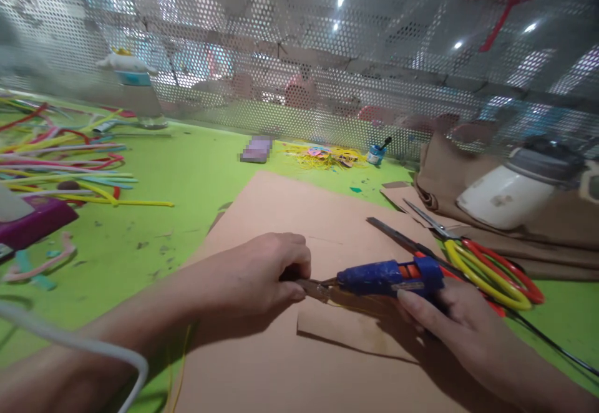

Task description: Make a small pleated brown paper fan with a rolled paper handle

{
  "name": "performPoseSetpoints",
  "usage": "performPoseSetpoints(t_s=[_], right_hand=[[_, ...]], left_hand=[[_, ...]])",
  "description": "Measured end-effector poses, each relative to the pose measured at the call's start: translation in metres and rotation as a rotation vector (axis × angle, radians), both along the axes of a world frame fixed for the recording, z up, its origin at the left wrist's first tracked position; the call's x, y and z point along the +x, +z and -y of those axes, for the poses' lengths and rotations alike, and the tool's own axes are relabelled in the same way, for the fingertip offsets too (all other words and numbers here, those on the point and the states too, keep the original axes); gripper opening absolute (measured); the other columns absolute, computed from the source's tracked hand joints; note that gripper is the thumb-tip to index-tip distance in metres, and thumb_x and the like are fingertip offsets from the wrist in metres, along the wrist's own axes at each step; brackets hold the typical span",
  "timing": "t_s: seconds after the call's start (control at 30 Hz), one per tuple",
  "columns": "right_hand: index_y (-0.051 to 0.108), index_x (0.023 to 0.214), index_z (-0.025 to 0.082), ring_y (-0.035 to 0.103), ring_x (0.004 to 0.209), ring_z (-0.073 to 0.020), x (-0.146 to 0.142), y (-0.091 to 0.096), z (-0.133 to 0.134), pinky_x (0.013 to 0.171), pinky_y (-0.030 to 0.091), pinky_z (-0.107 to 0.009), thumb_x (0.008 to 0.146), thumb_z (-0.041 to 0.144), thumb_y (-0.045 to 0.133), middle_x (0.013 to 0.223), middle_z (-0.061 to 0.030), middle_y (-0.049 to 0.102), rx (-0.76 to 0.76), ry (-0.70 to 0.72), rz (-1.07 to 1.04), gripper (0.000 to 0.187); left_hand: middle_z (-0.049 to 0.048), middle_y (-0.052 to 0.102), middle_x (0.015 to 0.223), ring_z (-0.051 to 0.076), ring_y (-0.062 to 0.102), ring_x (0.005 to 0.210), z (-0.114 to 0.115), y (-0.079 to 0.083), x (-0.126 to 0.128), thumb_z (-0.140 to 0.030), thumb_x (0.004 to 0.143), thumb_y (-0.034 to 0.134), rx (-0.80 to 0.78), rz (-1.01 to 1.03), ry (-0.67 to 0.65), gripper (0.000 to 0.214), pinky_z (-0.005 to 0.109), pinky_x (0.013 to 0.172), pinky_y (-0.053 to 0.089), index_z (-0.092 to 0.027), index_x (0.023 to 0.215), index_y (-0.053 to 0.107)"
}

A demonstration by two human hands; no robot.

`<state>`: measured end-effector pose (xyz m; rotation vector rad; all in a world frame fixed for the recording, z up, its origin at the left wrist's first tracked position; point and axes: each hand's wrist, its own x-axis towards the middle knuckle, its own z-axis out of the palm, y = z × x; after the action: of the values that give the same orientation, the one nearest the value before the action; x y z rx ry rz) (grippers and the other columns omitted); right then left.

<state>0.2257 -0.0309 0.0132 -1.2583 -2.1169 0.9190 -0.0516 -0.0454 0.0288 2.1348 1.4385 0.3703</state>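
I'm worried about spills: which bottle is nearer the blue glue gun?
The white bottle with the grey lid, at right; the other bottle, with a teal band, is farther, at back left.

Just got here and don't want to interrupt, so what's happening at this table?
A person is working with a hot glue gun over a light brown sheet. Their right hand grips the gun, while their left hand pinches a small brown piece. The nozzle is right at that piece; whether it touches is hard to tell. A brown strip lies on the sheet below the gun, and scissors lie beyond the right hand.
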Motion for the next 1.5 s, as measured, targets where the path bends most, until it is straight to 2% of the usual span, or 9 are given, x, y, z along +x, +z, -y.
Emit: performPoseSetpoints(t_s=[0.17, 0.4, 0.5, 0.67, 0.8, 1.0, 1.17, 1.33, 1.5], right_hand=[[0.055, 0.061, 0.023, 0.05, 0.051, -0.0155, 0.006, -0.001, 0.001, 0.044, 0.041, -0.024, 0.091, 0.051, 0.053, 0.055, 0.0011, 0.054, -0.003, -0.003, 0.011, 0.041], [0.059, 0.065, 0.022, 0.051, 0.053, -0.0162, 0.005, 0.005, 0.007, 0.047, 0.043, -0.024, 0.088, 0.052, 0.057, 0.056, 0.0006, 0.056, -0.088, -0.04, -0.041, 0.037], [0.056, 0.063, 0.023, 0.051, 0.053, -0.0155, 0.006, 0.004, 0.005, 0.046, 0.042, -0.023, 0.09, 0.052, 0.054, 0.055, 0.0008, 0.055, -0.064, -0.051, -0.005, 0.04], [0.057, 0.063, 0.023, 0.053, 0.052, -0.0161, 0.01, -0.001, 0.0, 0.044, 0.043, -0.023, 0.091, 0.051, 0.052, 0.055, 0.0002, 0.056, -0.014, 0.014, 0.047, 0.04], [0.059, 0.063, 0.023, 0.053, 0.051, -0.0163, 0.009, 0.001, 0.005, 0.044, 0.044, -0.023, 0.089, 0.052, 0.055, 0.055, 0.0003, 0.057, -0.039, -0.048, 0.005, 0.039], [0.066, 0.071, 0.022, 0.057, 0.059, -0.0179, 0.008, 0.005, 0.005, 0.054, 0.051, -0.024, 0.089, 0.049, 0.057, 0.063, -0.0015, 0.064, -0.062, 0.019, -0.023, 0.033], [0.063, 0.07, 0.022, 0.054, 0.052, -0.0159, 0.005, 0.003, 0.004, 0.045, 0.046, -0.021, 0.09, 0.05, 0.055, 0.056, 0.0008, 0.058, -0.05, -0.042, -0.01, 0.035], [0.067, 0.078, 0.022, 0.06, 0.061, -0.0178, 0.006, 0.0, 0.004, 0.053, 0.051, -0.023, 0.09, 0.049, 0.055, 0.065, -0.0007, 0.066, -0.033, -0.018, -0.015, 0.032], [0.063, 0.068, 0.021, 0.054, 0.053, -0.0147, 0.012, 0.0, 0.004, 0.047, 0.047, -0.02, 0.091, 0.047, 0.055, 0.058, 0.0003, 0.059, 0.023, -0.008, -0.001, 0.035]], left_hand=[[-0.0048, 0.059, 0.08, 0.013, 0.052, 0.072, -0.002, -0.001, 0.0, -0.015, 0.075, 0.059, -0.018, 0.0, -0.005, 0.008, 0.025, 0.061, 0.036, -0.023, 0.076, 0.058], [-0.0054, 0.06, 0.08, 0.013, 0.052, 0.072, 0.0, -0.001, -0.001, -0.018, 0.077, 0.058, -0.037, 0.007, 0.013, 0.007, 0.026, 0.06, 0.037, -0.025, 0.077, 0.058], [-0.0054, 0.06, 0.081, 0.013, 0.052, 0.073, -0.001, -0.003, -0.002, -0.017, 0.077, 0.058, -0.028, 0.002, 0.001, 0.007, 0.026, 0.06, 0.036, -0.025, 0.077, 0.058], [-0.0053, 0.059, 0.081, 0.013, 0.052, 0.073, -0.002, -0.003, -0.001, -0.016, 0.078, 0.057, -0.022, 0.0, -0.005, 0.008, 0.026, 0.061, 0.036, -0.025, 0.077, 0.059], [-0.0052, 0.059, 0.08, 0.013, 0.051, 0.073, -0.002, -0.001, 0.0, -0.015, 0.076, 0.057, -0.022, 0.0, 0.004, 0.009, 0.026, 0.061, 0.036, -0.024, 0.075, 0.058], [-0.0052, 0.059, 0.08, 0.014, 0.052, 0.073, -0.001, -0.001, -0.001, -0.017, 0.078, 0.058, -0.036, -0.001, 0.001, 0.007, 0.026, 0.061, 0.036, -0.024, 0.076, 0.058], [-0.0049, 0.06, 0.081, 0.014, 0.052, 0.074, -0.002, -0.003, -0.001, -0.016, 0.077, 0.057, -0.025, 0.007, -0.005, 0.009, 0.027, 0.062, 0.036, -0.024, 0.076, 0.058], [-0.0049, 0.059, 0.08, 0.013, 0.052, 0.073, -0.002, -0.003, -0.001, -0.016, 0.077, 0.058, -0.019, 0.008, -0.015, 0.008, 0.027, 0.061, 0.036, -0.024, 0.075, 0.057], [-0.0038, 0.059, 0.08, 0.013, 0.052, 0.073, -0.001, 0.0, 0.0, -0.015, 0.077, 0.058, -0.016, -0.003, -0.009, 0.008, 0.026, 0.061, 0.037, -0.023, 0.075, 0.057]])
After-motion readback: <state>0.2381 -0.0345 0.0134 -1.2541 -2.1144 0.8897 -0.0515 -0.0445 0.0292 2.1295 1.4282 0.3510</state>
